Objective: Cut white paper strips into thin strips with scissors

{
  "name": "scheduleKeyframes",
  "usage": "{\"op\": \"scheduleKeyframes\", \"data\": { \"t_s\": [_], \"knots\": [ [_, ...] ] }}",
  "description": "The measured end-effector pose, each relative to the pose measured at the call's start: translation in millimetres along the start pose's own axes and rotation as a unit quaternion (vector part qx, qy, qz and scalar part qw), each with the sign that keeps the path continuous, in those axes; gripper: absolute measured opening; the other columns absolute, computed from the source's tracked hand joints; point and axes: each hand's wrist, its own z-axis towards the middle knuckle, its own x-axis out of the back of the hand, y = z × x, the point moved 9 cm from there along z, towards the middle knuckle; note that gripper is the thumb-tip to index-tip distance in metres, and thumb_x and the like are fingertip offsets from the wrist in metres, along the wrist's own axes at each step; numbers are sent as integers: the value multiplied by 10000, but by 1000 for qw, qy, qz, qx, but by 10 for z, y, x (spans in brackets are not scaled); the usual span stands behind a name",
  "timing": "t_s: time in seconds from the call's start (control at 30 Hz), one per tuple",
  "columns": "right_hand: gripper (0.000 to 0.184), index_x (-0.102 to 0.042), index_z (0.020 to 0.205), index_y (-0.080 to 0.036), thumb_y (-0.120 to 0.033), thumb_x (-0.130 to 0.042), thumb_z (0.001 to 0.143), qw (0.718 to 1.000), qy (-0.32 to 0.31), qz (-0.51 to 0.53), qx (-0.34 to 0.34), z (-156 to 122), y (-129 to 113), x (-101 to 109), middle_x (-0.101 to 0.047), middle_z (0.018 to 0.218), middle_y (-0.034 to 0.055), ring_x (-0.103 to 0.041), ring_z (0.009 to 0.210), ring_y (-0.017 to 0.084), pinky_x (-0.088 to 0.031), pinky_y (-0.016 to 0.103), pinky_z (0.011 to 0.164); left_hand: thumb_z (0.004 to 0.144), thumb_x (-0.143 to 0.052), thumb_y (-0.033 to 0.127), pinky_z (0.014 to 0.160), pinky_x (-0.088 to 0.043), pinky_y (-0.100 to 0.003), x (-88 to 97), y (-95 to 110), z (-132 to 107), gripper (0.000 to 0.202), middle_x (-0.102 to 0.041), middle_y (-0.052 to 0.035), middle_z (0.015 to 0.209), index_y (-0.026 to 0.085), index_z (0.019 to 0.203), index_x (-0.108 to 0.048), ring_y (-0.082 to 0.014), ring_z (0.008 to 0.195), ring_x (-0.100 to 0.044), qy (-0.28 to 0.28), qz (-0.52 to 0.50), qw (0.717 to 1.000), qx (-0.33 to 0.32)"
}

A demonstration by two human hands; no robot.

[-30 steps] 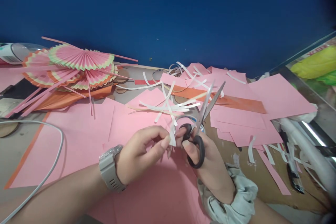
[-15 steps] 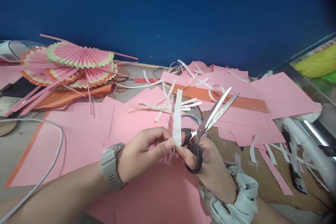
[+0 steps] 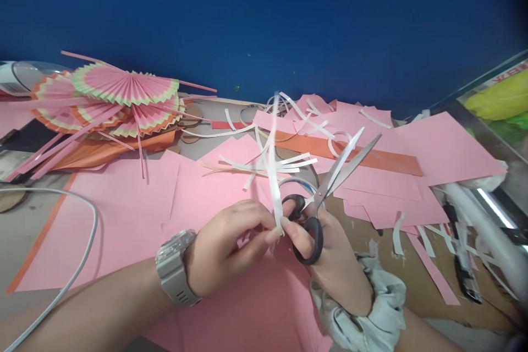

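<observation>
My left hand [image 3: 229, 242], with a grey watch on the wrist, pinches the lower end of a thin white paper strip [image 3: 273, 170] that stands upright above the fingers. My right hand [image 3: 330, 256] has its fingers through the black handles of a pair of scissors [image 3: 330, 187], blades slightly apart and pointing up to the right, while its thumb and forefinger also touch the strip's base. A grey scrunchie sits on the right wrist. Both hands hover over pink paper sheets [image 3: 136, 203].
Folded pink paper fans [image 3: 124, 91] lie at the back left. Loose white strips [image 3: 268, 162] and an orange paper band [image 3: 371, 159] litter the middle. A white cable [image 3: 78, 264] curves at left. A black pen [image 3: 460, 264] and white tube lie at right beside a glass edge.
The white strip has been drawn out longer and now stands tall between the hands. The scissors tilted further to the right, with their blades a little apart.
</observation>
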Motion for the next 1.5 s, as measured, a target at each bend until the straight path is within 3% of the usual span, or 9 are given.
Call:
{"op": "scheduleKeyframes", "data": {
  "t_s": [0.17,0.37,0.53,0.7,0.97,1.2,1.3,1.37,1.5],
  "knots": [
    [116,-513,785,-186,-223,-623,777,998,-54,24,5,-5,-4,-125,-441,598,-56,-378,505,72,-356,184,476,909,-451,380,667,-440,-261,-33,-102,-9,336,-604,-39,659,147,717,-599,-153,671,-551,-24,-85,993,79],
    [124,-494,769,-178,-170,-617,778,994,-94,43,-45,-51,143,-216,-397,636,-55,-339,543,63,-331,177,498,968,-309,286,744,-433,-243,-128,-37,30,470,-603,-36,705,139,708,-672,-130,703,-532,-73,-157,982,71],
    [130,-501,783,-190,-170,-630,784,995,-76,57,-42,-6,80,-174,-373,574,-78,-299,491,56,-316,170,471,931,-413,375,573,-408,-236,-75,-249,-18,386,-474,16,562,125,714,-613,-103,545,-447,-34,-186,970,155],
    [84,-545,790,-202,-200,-624,817,998,-36,47,-1,20,-13,-84,-480,632,-55,-436,545,68,-381,166,515,901,-507,316,553,-434,-211,30,-241,14,232,-571,-3,646,140,766,-572,-90,568,-514,31,-255,959,117],
    [113,-556,729,-193,-214,-612,826,999,-42,17,4,11,-39,-107,-514,616,-46,-495,554,76,-422,172,535,872,-571,266,546,-449,-207,96,-237,14,155,-599,-1,676,151,780,-523,-92,583,-557,78,-240,963,92],
    [138,-535,760,-186,-282,-607,829,999,-36,-11,-5,4,36,-64,-559,631,-28,-536,572,104,-433,201,544,921,-459,327,636,-455,-247,-19,-212,-32,281,-566,-6,626,145,734,-563,-118,626,-562,3,-165,979,118],
    [182,-520,762,-188,-327,-580,865,1000,-22,3,6,-14,-13,-42,-536,656,-22,-516,600,104,-423,205,562,911,-470,383,562,-430,-233,63,-241,-53,313,-555,3,594,150,722,-561,-107,557,-528,50,-157,977,133],
    [255,-501,777,-193,-415,-516,902,998,-57,24,6,-37,-48,-116,-512,682,-13,-479,598,108,-406,220,555,903,-477,414,512,-410,-226,148,-252,-72,317,-547,17,573,160,729,-550,-96,501,-503,95,-159,974,133],
    [437,-480,860,-202,-638,-438,860,972,-221,75,-16,-145,-91,-422,-477,772,5,-398,612,118,-362,253,556,900,-494,405,482,-407,-215,260,-220,-98,290,-551,34,549,175,731,-546,-87,471,-515,152,-173,968,105]
  ]
}}
